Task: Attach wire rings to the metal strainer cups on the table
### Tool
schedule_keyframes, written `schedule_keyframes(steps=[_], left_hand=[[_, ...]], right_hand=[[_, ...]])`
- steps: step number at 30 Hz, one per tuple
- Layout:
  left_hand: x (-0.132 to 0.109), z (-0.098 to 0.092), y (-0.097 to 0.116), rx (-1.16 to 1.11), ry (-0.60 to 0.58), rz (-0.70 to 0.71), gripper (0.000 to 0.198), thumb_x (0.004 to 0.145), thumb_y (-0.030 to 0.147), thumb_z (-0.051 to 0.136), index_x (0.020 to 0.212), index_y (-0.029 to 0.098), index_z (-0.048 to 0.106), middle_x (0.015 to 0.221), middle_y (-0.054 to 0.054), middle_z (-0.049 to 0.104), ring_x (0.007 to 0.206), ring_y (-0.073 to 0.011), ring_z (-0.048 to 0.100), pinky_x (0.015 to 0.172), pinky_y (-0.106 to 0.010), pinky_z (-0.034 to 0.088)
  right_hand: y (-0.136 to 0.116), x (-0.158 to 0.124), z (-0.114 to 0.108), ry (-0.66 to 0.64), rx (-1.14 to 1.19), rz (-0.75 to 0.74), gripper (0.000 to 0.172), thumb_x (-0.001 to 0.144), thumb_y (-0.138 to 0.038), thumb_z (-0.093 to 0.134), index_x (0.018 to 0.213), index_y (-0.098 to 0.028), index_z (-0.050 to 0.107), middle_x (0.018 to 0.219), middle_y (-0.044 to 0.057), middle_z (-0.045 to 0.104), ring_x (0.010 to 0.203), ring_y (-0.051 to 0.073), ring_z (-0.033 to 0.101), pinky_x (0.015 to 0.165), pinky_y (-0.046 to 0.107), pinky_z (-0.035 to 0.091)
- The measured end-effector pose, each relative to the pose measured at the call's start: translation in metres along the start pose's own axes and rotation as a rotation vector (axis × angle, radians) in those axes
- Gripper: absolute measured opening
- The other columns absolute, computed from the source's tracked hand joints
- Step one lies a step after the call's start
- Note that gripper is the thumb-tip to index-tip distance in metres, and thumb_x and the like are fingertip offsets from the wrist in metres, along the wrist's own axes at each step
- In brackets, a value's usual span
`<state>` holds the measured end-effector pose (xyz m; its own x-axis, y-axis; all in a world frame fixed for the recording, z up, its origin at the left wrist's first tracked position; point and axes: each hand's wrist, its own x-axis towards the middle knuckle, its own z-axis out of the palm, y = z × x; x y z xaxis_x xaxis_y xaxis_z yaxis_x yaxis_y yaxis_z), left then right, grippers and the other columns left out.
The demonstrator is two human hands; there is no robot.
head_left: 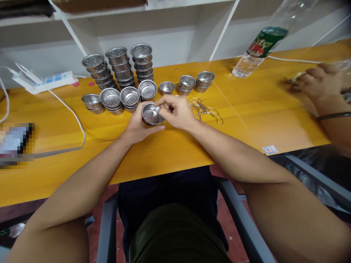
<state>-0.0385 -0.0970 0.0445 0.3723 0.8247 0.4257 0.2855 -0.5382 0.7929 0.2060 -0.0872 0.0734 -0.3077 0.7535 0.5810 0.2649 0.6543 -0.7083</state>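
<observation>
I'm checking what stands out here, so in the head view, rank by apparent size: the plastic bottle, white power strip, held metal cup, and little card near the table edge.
Largest to smallest:
1. Plastic bottle, partly out of frame
2. White power strip
3. Held metal cup
4. Little card

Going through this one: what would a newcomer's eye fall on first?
Probably the perforated metal cup near the center, with the left hand around it and the right hand at its rim. Behind it, stacks of similar cups gleam on the yellow table. At the upper right, a green-labeled bottle catches the eye.
</observation>
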Motion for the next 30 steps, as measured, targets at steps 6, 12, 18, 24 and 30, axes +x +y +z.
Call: schedule_keyframes(steps=[6, 12, 18, 24, 30], left_hand=[[-0.002, 0.007, 0.001, 0.006, 0.056, 0.147, 0.118, 0.081, 0.088, 0.117, 0.167, 0.03, 0.061, 0.16, -0.014, 0.082, 0.149, -0.0399, 0.085, 0.13, -0.054, 0.072], [-0.001, 0.006, -0.001, -0.126, 0.077, 0.072, 0.089, 0.094, 0.089, 0.106, 0.147, 0.026, 0.072, 0.135, -0.009, 0.086, 0.119, -0.0291, 0.086, 0.105, -0.043, 0.073], [0.002, 0.003, -0.001, -0.262, -0.016, -0.161, 0.085, 0.081, 0.084, 0.116, 0.124, 0.023, 0.076, 0.117, -0.006, 0.086, 0.104, -0.0247, 0.082, 0.094, -0.038, 0.068], [0.003, 0.003, -0.003, -0.247, -0.026, -0.241, 0.09, 0.066, 0.064, 0.127, 0.129, 0.023, 0.077, 0.124, -0.008, 0.091, 0.112, -0.0299, 0.087, 0.098, -0.043, 0.073], [0.003, 0.002, -0.002, -0.222, -0.021, -0.268, 0.085, 0.07, 0.056, 0.124, 0.132, 0.022, 0.075, 0.127, -0.009, 0.091, 0.117, -0.0314, 0.089, 0.104, -0.046, 0.075]], right_hand=[[-0.005, -0.006, 0.01, 0.078, -0.089, -0.185, 0.013, 0.104, -0.025, 0.069, 0.105, -0.023, 0.083, 0.07, -0.007, 0.053, 0.064, 0.015, 0.045, 0.071, 0.033, 0.041], [-0.004, -0.001, -0.005, -0.126, 0.157, -0.188, 0.017, 0.118, -0.033, 0.076, 0.122, -0.02, 0.086, 0.079, -0.006, 0.063, 0.066, 0.012, 0.05, 0.064, 0.028, 0.039], [0.014, 0.012, -0.027, -0.441, 0.422, -0.065, 0.05, 0.116, -0.068, 0.1, 0.116, -0.021, 0.081, 0.092, -0.001, 0.078, 0.079, 0.014, 0.065, 0.073, 0.027, 0.053], [0.019, 0.014, -0.022, -0.436, 0.448, 0.024, 0.065, 0.108, -0.078, 0.106, 0.108, -0.021, 0.075, 0.081, -0.006, 0.07, 0.073, 0.013, 0.061, 0.072, 0.028, 0.051], [0.015, 0.013, -0.019, -0.414, 0.453, 0.066, 0.07, 0.106, -0.084, 0.104, 0.107, -0.022, 0.072, 0.076, -0.008, 0.064, 0.065, 0.011, 0.055, 0.063, 0.028, 0.042]])
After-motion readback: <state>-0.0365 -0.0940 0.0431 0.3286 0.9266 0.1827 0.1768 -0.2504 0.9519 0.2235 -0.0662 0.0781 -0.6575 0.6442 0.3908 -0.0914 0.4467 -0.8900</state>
